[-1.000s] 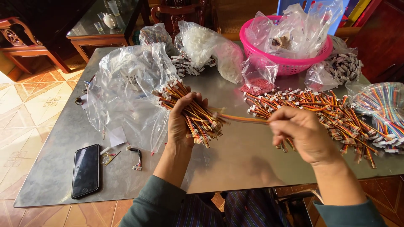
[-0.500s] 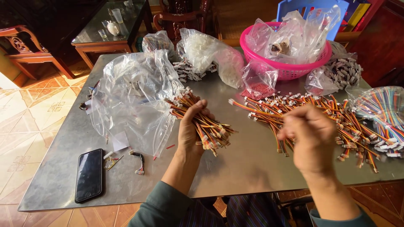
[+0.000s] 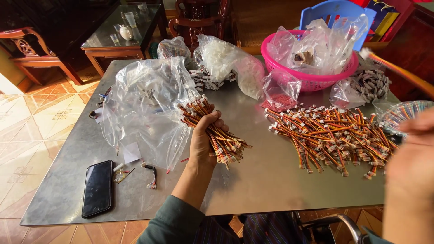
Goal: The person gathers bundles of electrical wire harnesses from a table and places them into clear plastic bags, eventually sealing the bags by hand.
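Fingers (image 3: 216,121) of the left hand (image 3: 204,142) were curled tight round a bundle of short orange-and-red wire leads with white plastic plugs (image 3: 212,132), above the grey metal table (image 3: 253,180); light and floppy, it seemed best gripped mid-length; the right hand (image 3: 413,158) was blurred, its grip unclear, a single lead (image 3: 398,70) near it.

A dull, smooth sheet-metal table (image 3: 271,190) carries crinkled clear plastic bags (image 3: 144,108), and on it near its front left corner lies a glossy black phone (image 3: 97,187). The left hand (image 3: 204,138) grips a bundle (image 3: 212,131) of plastic-coated wires with white plastic plugs, and a loose pile (image 3: 330,135) of the same lies toward the table's right side. At the table's far edge sits a shiny pink plastic basket (image 3: 312,81); beyond it stands polished dark wood furniture (image 3: 122,49).
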